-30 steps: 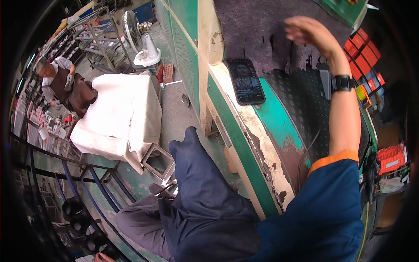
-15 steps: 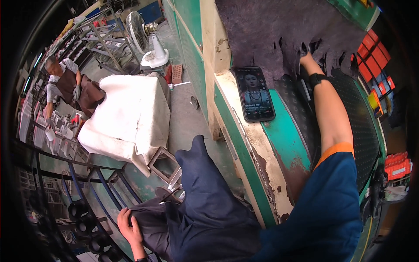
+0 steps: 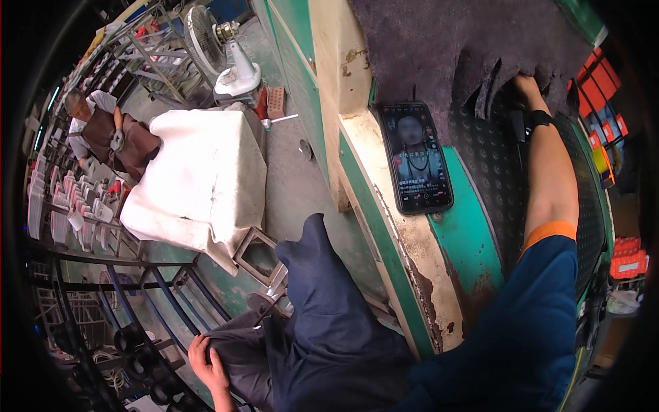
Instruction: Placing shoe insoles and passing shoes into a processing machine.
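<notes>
My right hand [image 3: 527,89] reaches in at the torn lower edge of a dark purple-grey sheet [image 3: 473,41], which looks like leather or heavy cloth. Ragged strips hang beside it, and its fingers are mostly hidden. A dark band [image 3: 539,120] circles that wrist. Below the arm lies a black studded surface [image 3: 491,147]. My left hand [image 3: 207,364] rests on my dark-clad knee [image 3: 240,350], fingers laid over the cloth and holding nothing. A lit phone [image 3: 415,158] leans on the cream and green machine ledge [image 3: 467,213], left of my right forearm.
Left of the machine stands a block draped in white cloth [image 3: 185,172]. A co-worker [image 3: 99,123] in a brown apron sits beyond it, near a rack of pale parts. A fan [image 3: 230,65] stands behind. Black metal rails [image 3: 165,295] run at lower left; red boxes [image 3: 626,257] are at right.
My right hand has shifted right along the sheet's torn edge, and more of the hand shows. The hanging strips have moved. My left hand stays on the knee.
</notes>
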The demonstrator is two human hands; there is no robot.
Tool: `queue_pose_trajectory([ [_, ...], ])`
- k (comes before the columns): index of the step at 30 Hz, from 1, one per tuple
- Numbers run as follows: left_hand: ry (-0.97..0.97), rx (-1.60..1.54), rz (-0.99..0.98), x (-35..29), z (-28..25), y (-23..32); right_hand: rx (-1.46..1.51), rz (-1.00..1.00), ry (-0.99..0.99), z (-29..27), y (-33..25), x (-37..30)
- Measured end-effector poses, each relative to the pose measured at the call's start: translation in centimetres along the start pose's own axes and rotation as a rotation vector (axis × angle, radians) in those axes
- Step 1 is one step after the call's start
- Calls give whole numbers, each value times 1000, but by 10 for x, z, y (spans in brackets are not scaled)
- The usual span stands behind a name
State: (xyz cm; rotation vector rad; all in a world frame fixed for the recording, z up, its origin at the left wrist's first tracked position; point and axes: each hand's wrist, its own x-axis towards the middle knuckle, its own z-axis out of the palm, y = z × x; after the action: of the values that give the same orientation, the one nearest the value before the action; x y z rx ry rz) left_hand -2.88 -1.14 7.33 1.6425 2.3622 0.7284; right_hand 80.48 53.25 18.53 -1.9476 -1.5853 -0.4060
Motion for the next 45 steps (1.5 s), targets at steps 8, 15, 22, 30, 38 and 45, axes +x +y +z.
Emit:
queue_pose_trajectory([
  [8,-16,40,13,5,1,1,1,129,-548,34,-6,10],
  [15,-11,8,1,0,-1,3,105,-91,-355,16,-36,-2],
  [22,33,9,2,-6,-1,1,130,-61,-414,-7,-48,-28],
  [30,84,8,-17,-11,-5,0,204,-49,-325,-84,-118,-151],
  [38,-14,17,-47,-3,-10,-1,529,22,-360,-103,-128,-162],
  [45,-76,-445,159,4,-20,38,441,324,-368,-161,-179,-220],
])
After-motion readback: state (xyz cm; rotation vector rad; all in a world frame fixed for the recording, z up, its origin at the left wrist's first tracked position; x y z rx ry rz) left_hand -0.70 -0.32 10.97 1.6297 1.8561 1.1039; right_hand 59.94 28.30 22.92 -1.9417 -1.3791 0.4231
